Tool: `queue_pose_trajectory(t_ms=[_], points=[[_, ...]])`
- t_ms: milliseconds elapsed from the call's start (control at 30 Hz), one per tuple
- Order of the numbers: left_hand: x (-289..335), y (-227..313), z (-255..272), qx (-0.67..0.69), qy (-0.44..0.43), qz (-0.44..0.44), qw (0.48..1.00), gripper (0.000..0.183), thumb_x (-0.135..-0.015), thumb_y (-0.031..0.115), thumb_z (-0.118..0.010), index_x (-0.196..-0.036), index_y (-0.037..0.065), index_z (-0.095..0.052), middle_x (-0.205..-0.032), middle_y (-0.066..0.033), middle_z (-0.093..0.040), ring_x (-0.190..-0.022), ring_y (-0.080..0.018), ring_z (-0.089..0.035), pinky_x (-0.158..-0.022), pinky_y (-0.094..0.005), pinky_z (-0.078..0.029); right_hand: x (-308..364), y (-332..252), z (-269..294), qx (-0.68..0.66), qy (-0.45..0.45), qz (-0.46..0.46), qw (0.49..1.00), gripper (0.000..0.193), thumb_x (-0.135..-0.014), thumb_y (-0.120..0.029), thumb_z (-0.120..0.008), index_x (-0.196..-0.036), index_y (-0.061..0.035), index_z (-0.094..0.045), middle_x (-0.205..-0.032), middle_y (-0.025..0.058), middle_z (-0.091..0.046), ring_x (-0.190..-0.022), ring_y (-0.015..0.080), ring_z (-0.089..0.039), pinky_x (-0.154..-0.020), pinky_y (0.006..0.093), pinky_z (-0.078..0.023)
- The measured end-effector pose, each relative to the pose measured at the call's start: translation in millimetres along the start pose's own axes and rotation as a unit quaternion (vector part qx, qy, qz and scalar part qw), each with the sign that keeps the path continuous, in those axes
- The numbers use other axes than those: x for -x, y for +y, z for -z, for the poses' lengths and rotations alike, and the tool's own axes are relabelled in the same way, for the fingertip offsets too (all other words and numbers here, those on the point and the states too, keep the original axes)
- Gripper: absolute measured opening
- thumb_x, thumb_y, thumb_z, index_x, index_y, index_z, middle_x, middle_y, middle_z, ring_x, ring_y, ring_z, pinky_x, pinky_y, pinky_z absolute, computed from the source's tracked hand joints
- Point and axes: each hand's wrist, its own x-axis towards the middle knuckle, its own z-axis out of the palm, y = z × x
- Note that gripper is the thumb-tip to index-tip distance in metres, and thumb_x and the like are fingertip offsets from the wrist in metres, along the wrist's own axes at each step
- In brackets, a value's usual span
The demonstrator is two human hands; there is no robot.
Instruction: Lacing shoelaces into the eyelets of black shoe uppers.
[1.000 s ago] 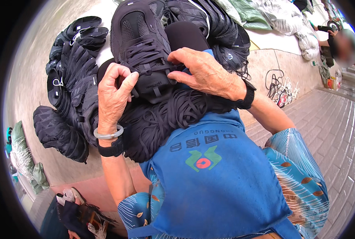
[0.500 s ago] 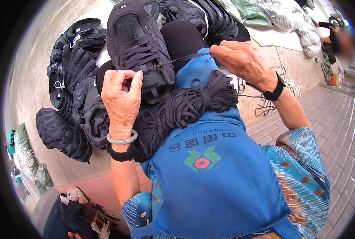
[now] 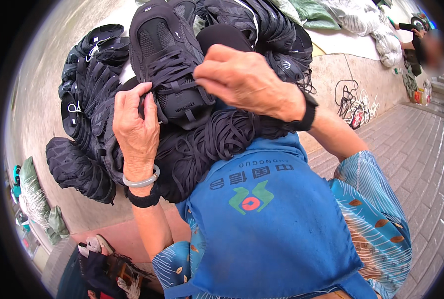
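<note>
Black mesh shoe, laces crisscrossed | left fingers at its side | right fingers near, blurred | both grips: cannot tell

The shoe was black and dark grey, the bundled laces black.
The apron was blue, its emblem green and red; the right sleeve bore a white-line, brown-leaf pattern on blue.
</note>
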Motion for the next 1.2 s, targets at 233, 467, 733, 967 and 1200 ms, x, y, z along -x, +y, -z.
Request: queue_pose_trajectory(t_ms=[233, 467, 733, 967, 1200], points=[[-5.1, 6.3, 19.0, -0.048, -0.051, -0.022, 0.997, 0.006, -0.087, -0.001, -0.059, -0.093, -0.001, -0.059, -0.086, -0.0111, -0.057, -0.078, -0.0255, -0.059, -0.070, -0.0325, -0.046, -1.2, 1.2, -19.9, 0.047, 0.010, -0.005, 0.999, 0.012, -0.084, -0.016, -0.064, -0.078, -0.0062, -0.060, -0.079, 0.0093, -0.053, -0.066, 0.0288, -0.062, -0.055, 0.0390, -0.051], [7.7, 16.9, 42.6, -0.024, -0.142, 0.070, 0.987, 0.004, -0.087, 0.003, -0.059, -0.090, 0.001, -0.057, -0.084, -0.0114, -0.053, -0.077, -0.0292, -0.057, -0.069, -0.0370, -0.045, -4.8, -8.7, -27.8, 0.106, 0.010, -0.008, 0.994, 0.009, -0.078, -0.011, -0.063, -0.076, -0.0054, -0.057, -0.079, 0.0097, -0.053, -0.064, 0.0254, -0.063, -0.052, 0.0358, -0.051], [15.1, 4.9, 37.1, 0.079, -0.127, 0.147, 0.978, 0.010, -0.092, 0.010, -0.059, -0.092, 0.000, -0.057, -0.084, -0.0063, -0.058, -0.076, -0.0166, -0.055, -0.070, -0.0293, -0.044, -11.3, -2.5, -32.4, 0.044, -0.009, -0.031, 0.999, 0.007, -0.076, -0.009, -0.061, -0.080, -0.0040, -0.059, -0.081, 0.0107, -0.054, -0.071, 0.0296, -0.063, -0.060, 0.0386, -0.052], [15.6, 3.7, 34.3, 0.145, -0.170, 0.239, 0.945, 0.019, -0.096, 0.017, -0.058, -0.100, -0.001, -0.059, -0.079, 0.0014, -0.056, -0.074, -0.0069, -0.050, -0.069, -0.0212, -0.042, -6.2, 7.1, -19.3, -0.060, -0.015, -0.051, 0.997, 0.008, -0.078, -0.010, -0.062, -0.084, -0.0060, -0.065, -0.083, 0.0107, -0.058, -0.076, 0.0311, -0.062, -0.065, 0.0413, -0.052], [13.8, 4.6, 35.7, 0.141, -0.175, 0.233, 0.946, 0.019, -0.092, 0.018, -0.064, -0.091, -0.001, -0.064, -0.075, 0.0002, -0.058, -0.070, -0.0062, -0.050, -0.065, -0.0216, -0.042, -11.7, 2.0, -30.6, -0.005, -0.012, -0.031, 0.999, 0.011, -0.076, -0.012, -0.062, -0.081, -0.0027, -0.063, -0.081, 0.0131, -0.057, -0.073, 0.0326, -0.062, -0.061, 0.0408, -0.052]])
